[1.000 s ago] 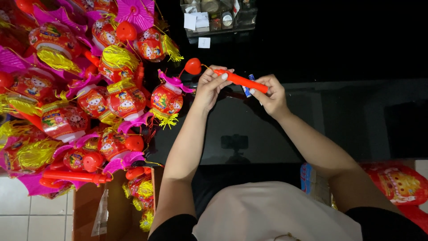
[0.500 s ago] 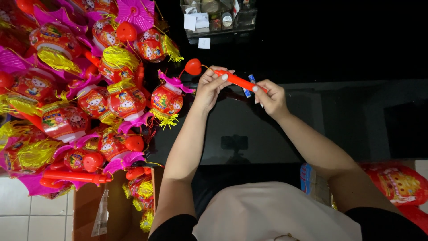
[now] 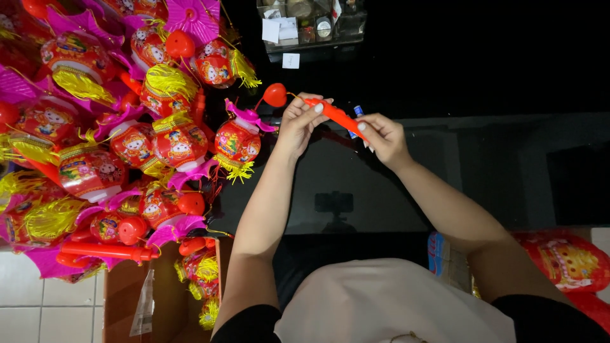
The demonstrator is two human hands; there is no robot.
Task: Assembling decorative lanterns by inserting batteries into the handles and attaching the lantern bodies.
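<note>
Both hands up over dark glass desk [image 3: 495, 165], one orange stick handle [image 3: 335, 116] held between them. Left hand [image 3: 300, 122] pinching front end of handle, fingers curled shut round it. Right hand [image 3: 383, 138] closed on rear end, thumb + fingers wrapped; small blue item [image 3: 356, 114] peeking just beside those fingers, can't tell what it is. Handle tilted, running up-left to down-right between the 2 hands.

1 small red ball [image 3: 275, 94] on thin wire off handle's front tip. 1 red lantern w/ pink top and yellow tassel [image 3: 236, 143] hanging just below/left of ball, close to left hand, not gripped.

Lantern pile [image 3: 95, 140] filling left of view: same type, red bodies, pink trim, yellow tassels. Approx 12+ visible, overlapping, exact count not possible. 1 spare orange handle [image 3: 105, 251] lying at pile's lower edge.

1 clear plastic organizer box [image 3: 311, 25] w/ small bits at far desk edge, well apart from hands. 1 brown cardboard box [image 3: 121, 298] bottom left on tiled floor [image 3: 38, 298]. 1 more red lantern, bagged [image 3: 565, 257], lower right near right forearm.
</note>
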